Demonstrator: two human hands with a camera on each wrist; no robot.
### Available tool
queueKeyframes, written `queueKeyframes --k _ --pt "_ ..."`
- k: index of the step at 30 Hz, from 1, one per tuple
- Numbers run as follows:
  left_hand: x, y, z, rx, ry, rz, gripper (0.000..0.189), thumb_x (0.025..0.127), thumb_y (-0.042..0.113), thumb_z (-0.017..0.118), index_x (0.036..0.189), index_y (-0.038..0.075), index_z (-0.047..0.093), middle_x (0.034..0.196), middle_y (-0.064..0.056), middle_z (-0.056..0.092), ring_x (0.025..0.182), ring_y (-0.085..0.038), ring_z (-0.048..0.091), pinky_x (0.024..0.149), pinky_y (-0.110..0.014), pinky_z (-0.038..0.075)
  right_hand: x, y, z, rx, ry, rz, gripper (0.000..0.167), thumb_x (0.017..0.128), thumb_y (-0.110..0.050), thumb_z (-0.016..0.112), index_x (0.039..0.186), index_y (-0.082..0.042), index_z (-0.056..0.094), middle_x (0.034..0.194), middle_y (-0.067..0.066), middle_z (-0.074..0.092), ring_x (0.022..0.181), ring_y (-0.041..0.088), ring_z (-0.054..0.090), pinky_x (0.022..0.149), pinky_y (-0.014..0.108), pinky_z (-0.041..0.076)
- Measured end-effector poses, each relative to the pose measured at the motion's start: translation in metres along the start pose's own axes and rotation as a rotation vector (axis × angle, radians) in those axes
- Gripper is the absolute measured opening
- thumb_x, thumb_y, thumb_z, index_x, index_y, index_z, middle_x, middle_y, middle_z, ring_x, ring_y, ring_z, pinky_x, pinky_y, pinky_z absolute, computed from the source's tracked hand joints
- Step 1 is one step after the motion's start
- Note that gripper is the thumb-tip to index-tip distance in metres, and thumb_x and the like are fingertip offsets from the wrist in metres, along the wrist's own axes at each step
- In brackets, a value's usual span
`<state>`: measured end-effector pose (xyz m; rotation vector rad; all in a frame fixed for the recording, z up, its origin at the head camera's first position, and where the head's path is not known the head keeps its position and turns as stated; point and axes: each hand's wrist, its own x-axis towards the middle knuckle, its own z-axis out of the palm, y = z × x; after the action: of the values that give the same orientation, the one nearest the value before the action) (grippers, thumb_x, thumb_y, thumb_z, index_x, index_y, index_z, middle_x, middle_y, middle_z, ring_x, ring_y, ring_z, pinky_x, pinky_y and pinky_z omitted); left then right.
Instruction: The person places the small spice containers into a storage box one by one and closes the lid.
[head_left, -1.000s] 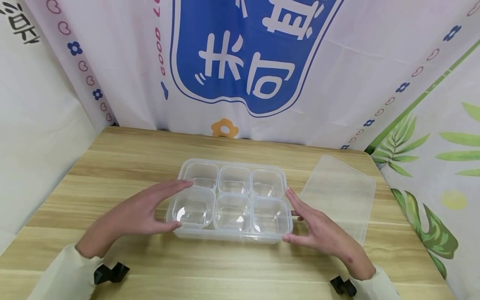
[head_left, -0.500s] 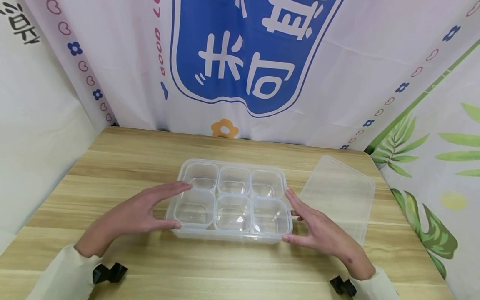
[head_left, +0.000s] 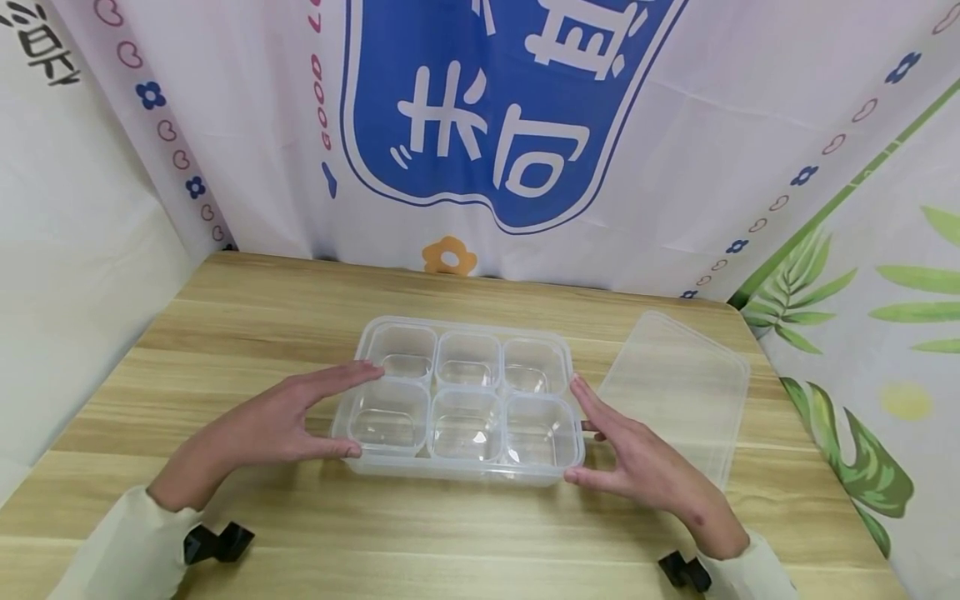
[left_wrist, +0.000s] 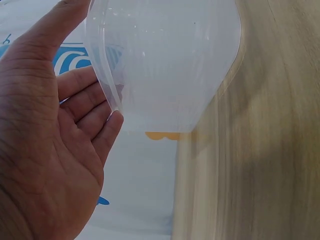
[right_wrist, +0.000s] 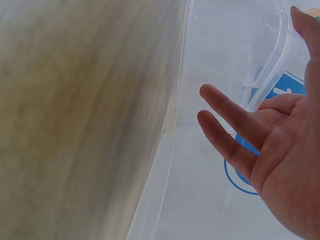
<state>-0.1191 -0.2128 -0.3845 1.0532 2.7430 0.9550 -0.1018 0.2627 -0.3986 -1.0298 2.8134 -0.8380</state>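
In the head view, a clear plastic storage box (head_left: 459, 475) rests on the wooden table, holding two rows of small clear square containers. My left hand (head_left: 273, 421) is at its left end, thumb at the front corner and fingers stretched to the rim by the front-left container (head_left: 387, 417). My right hand (head_left: 648, 462) is at the right end, index fingertip at the right rim and thumb at the front corner. In the left wrist view, the left fingers lie loosely along the box's rim. In the right wrist view, two right fingers (right_wrist: 227, 145) extend under the rim beside the box's wall.
A flat translucent lid (head_left: 682, 392) lies on the wooden table (head_left: 450, 542) to the right of the box, partly behind my right hand. A printed white curtain (head_left: 247, 150) hangs along the table's back edge, and a leaf-patterned cloth (head_left: 855, 333) is at the right.
The front-left container was tilted one second ago and now sits level in its slot. Both hands have stayed nearly in place at the box's ends.
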Motion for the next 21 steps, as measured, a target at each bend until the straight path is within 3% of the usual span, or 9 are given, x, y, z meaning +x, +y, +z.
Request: queueKeyframes --k 21 --pt "-0.0003 -0.0019 0.0016 0.011 0.014 0.02 0.089 0.085 0.049 0.083 0.158 0.019 0.042 0.16 -0.009 0.041 0.145 -0.036 0.038 0.11 -0.063 0.037 0.0005 0.0002 0.0003 0.016 -0.003 -0.004 0.107 0.09 -0.043 0.081 0.166 -0.009 0.014 0.168 0.017 0.017 0.114 0.021 0.067 0.096 0.045 0.055"
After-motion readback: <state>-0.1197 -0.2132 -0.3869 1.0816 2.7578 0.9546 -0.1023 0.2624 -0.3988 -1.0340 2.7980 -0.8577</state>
